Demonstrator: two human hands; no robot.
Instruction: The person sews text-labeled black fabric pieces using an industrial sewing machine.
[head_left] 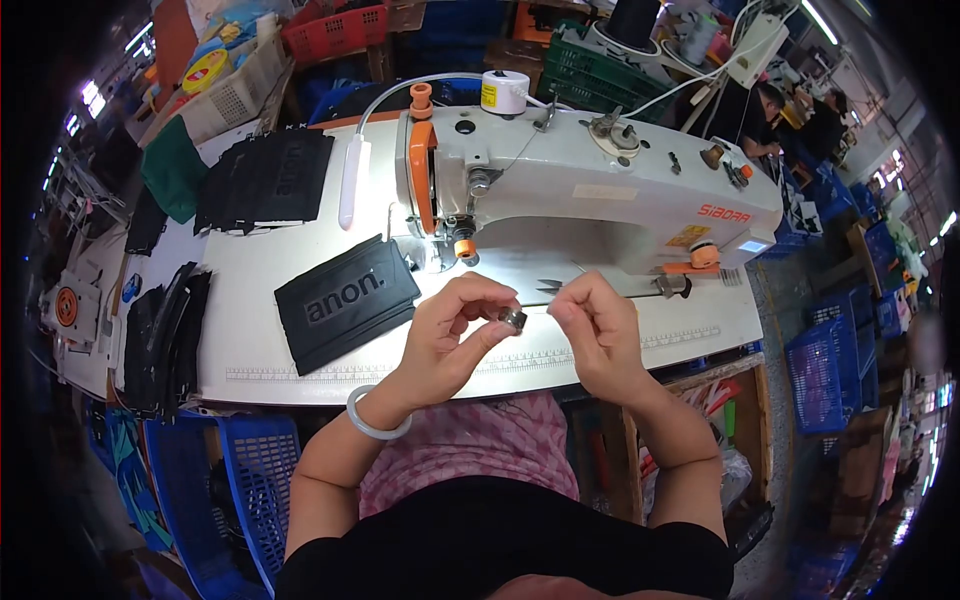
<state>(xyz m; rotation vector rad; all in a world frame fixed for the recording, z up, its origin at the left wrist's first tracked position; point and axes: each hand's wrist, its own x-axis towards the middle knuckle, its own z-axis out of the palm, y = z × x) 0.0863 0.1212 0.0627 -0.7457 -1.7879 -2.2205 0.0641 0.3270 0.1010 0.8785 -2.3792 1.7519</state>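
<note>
My left hand [462, 335] pinches a small, shiny metal bobbin case [514, 319] between thumb and fingers, above the front of the sewing table. Close by on the right, my right hand [600, 335] is closed in a pinch at about the same height. Whatever its fingertips hold is too fine to make out. A black fabric panel marked "anon." [345, 305] lies left of my left hand. Behind both hands stands the white sewing machine [560, 175], its needle area lit. Dark pointed blades [549, 286] show on the table beside my right fingertips.
A printed ruler strip [680, 338] runs along the table's front. More black panels are stacked at the back left [265, 180] and far left [165, 340]. A white lamp [354, 180] hangs left of the machine head. Blue baskets [262, 490] stand below; people work at the far right.
</note>
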